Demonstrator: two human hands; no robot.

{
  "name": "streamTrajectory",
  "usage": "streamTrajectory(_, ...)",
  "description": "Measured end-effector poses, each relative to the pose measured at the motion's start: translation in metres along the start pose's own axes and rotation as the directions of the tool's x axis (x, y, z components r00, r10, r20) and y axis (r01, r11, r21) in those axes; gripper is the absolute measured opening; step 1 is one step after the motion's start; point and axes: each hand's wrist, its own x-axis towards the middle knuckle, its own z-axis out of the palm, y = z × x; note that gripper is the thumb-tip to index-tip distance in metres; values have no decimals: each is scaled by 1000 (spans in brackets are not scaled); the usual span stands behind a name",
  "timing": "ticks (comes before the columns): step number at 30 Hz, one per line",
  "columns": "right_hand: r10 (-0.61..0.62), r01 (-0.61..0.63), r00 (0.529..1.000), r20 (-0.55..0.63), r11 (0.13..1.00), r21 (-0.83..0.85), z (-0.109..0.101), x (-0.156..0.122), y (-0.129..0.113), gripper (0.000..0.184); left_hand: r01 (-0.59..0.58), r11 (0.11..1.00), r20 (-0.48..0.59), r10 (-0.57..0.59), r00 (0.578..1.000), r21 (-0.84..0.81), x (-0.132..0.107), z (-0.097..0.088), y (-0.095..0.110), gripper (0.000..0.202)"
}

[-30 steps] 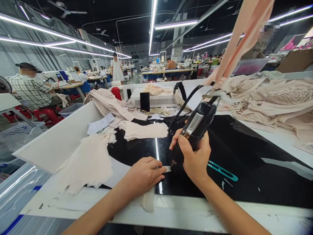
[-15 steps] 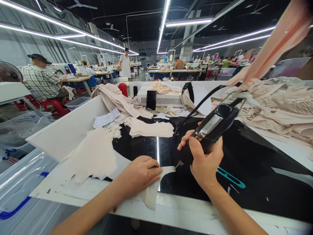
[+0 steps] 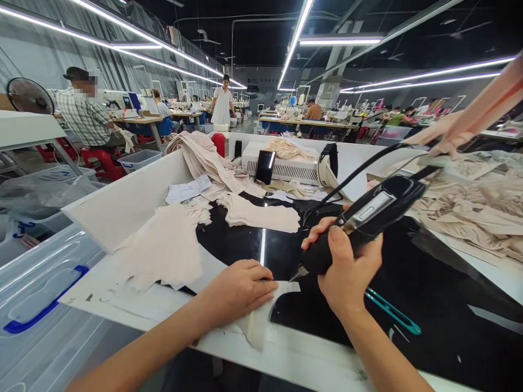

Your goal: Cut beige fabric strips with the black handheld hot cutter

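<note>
My right hand (image 3: pixel 353 267) is wrapped round a black corded handheld tool (image 3: pixel 376 209) with a metal plate on its side and a thin metal tip. The tip points down-left to the upper edge of a pale curved fabric piece (image 3: pixel 265 313), near its right end. Whether it touches the cloth I cannot tell. My left hand (image 3: pixel 241 288) lies flat on that piece, fingers stretched out a little left of the tip. The fabric's lower part reaches over the white front edge of the table.
Pale cut pieces (image 3: pixel 159 250) are piled at left, and a fabric stack (image 3: pixel 263 213) lies behind my hands. A teal slotted tool (image 3: pixel 394 311) lies to the right. Pink strips (image 3: pixel 482 109) run up from the tool. A phone (image 3: pixel 265 167) leans on a vented white box (image 3: pixel 294 170).
The tool's tip has shifted left along the fabric's upper edge, closer to my left fingers. The whole view has swung slightly, so things appear farther right. My left hand stays on the cloth.
</note>
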Motion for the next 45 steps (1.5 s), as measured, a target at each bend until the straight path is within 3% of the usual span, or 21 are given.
streamTrajectory(10, 24, -23, 1000, 19, 999, -41, 7, -8, 5, 32, 19, 1000, 13, -19, 1000, 6, 1, 2, 0, 24)
streamTrajectory(19, 6, -8, 1000, -31, 999, -47, -4, 0, 2, 37, 26, 1000, 10, -26, 1000, -13, 1, 0, 2, 22)
streamTrajectory(27, 16, -17, 1000, -13, 996, -92, -5, -1, 2, 31, 32, 999, 9, -32, 999, -15, 0, -1, 1, 26)
streamTrajectory(36, 48, -48, 999, 17, 999, 6, -1, -12, -8, 39, 36, 999, 27, -36, 999, -6, 0, -2, 0, 27)
streamTrajectory(45, 59, -58, 997, 45, 998, -31, -1, -16, -4, 26, 39, 999, 35, -38, 999, -7, 0, -3, 0, 25)
